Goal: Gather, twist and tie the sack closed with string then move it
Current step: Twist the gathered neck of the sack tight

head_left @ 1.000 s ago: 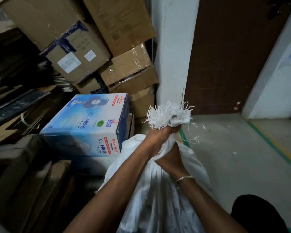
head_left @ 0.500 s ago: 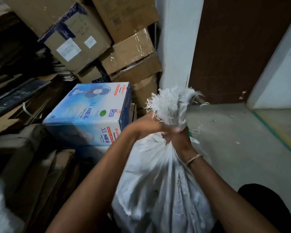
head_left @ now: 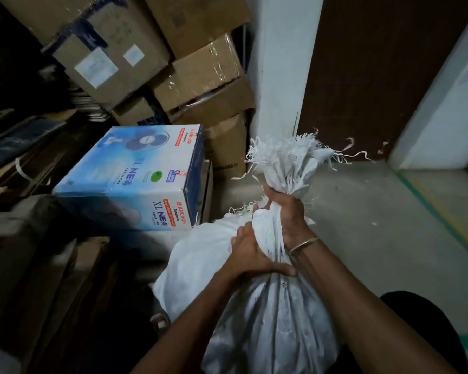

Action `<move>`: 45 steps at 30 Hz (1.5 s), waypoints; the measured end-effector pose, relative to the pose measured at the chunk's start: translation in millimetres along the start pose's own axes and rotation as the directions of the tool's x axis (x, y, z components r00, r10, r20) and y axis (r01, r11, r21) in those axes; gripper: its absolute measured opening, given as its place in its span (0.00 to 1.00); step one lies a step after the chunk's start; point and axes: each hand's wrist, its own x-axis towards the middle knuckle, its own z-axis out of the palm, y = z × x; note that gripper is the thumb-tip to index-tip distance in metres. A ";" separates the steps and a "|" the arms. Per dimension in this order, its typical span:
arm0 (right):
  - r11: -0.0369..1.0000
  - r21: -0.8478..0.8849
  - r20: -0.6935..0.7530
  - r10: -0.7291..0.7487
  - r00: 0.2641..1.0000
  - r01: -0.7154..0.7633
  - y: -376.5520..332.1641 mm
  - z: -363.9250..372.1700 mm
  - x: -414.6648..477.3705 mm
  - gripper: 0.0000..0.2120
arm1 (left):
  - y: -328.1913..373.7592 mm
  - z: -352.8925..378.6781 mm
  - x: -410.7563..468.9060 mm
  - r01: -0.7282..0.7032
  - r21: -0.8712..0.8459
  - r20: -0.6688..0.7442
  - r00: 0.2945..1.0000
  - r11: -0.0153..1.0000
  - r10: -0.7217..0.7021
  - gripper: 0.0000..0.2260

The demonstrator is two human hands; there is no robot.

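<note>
The white woven sack [head_left: 268, 325] bulges between the person's forearms. The left hand [head_left: 254, 255] is clenched round its gathered neck. Just above it the right hand [head_left: 285, 211], a bangle [head_left: 304, 244] at its wrist, clutches the neck under the frayed mouth. Beyond, to the left, a blue fan box [head_left: 135, 179] reads "ANCHOR Panasonic", "XL NE", "TABLE FAN". Brown cartons [head_left: 200, 74] are stacked behind it.
</note>
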 end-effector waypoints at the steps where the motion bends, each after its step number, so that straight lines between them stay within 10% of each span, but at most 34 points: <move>1: 1.000 -0.022 -0.004 0.011 1.000 -0.011 0.1 -4.8 5.6 0.30 | 0.5 4.2 9.5 -0.012 0.069 -0.091 0.996 0.998 0.018 0.65; 4: 0.994 -0.077 0.049 0.077 0.996 -0.073 2.1 -11.3 18.7 0.34 | 10.3 5.3 29.3 -0.007 0.064 -0.245 0.969 0.998 0.022 0.59; 7: 0.980 -0.118 0.144 0.176 0.974 -0.160 8.8 -9.7 22.6 0.35 | 15.5 9.9 44.4 0.188 -0.217 -0.254 0.936 0.958 -0.242 0.31; 11: 0.967 -0.233 0.208 0.150 0.967 -0.100 13.9 -7.9 27.6 0.31 | -16.0 30.3 48.1 0.082 -0.273 -0.160 0.979 0.959 -0.129 0.40; 18: 0.881 -0.467 0.416 0.145 0.898 0.074 5.2 -39.2 28.2 0.20 | -43.0 48.3 71.2 -0.029 -0.442 -0.187 0.981 0.897 -0.060 0.23; 22: 0.555 -0.808 0.413 0.291 0.863 0.200 15.2 -104.3 20.0 0.60 | -27.6 45.8 67.2 0.047 -0.626 -0.130 0.978 0.778 -0.163 0.22; 29: 0.153 -0.886 0.460 0.167 0.872 0.438 74.2 -99.8 -13.2 0.77 | -20.9 43.1 65.9 0.238 -0.777 0.097 0.960 0.583 -0.263 0.13; 33: 0.168 -0.878 0.459 0.030 0.888 0.449 93.3 -85.1 -15.6 0.79 | -36.8 39.7 61.5 0.308 -0.858 0.265 0.951 0.411 -0.159 0.40; 40: 0.323 -0.898 0.315 -0.002 0.949 0.299 97.7 -87.5 -2.9 0.74 | -42.4 34.6 63.2 0.295 -0.876 0.283 0.955 0.381 -0.089 0.28; 42: 0.425 -0.860 0.313 0.001 0.950 0.283 95.1 -90.8 -0.8 0.59 | -42.1 31.6 60.0 0.258 -0.825 0.217 0.966 0.503 -0.140 0.16; 45: 0.643 -0.744 0.216 -0.026 0.976 0.182 94.6 -72.2 -10.4 0.18 | -32.6 32.3 53.6 0.138 -0.633 0.049 0.989 0.762 -0.138 0.29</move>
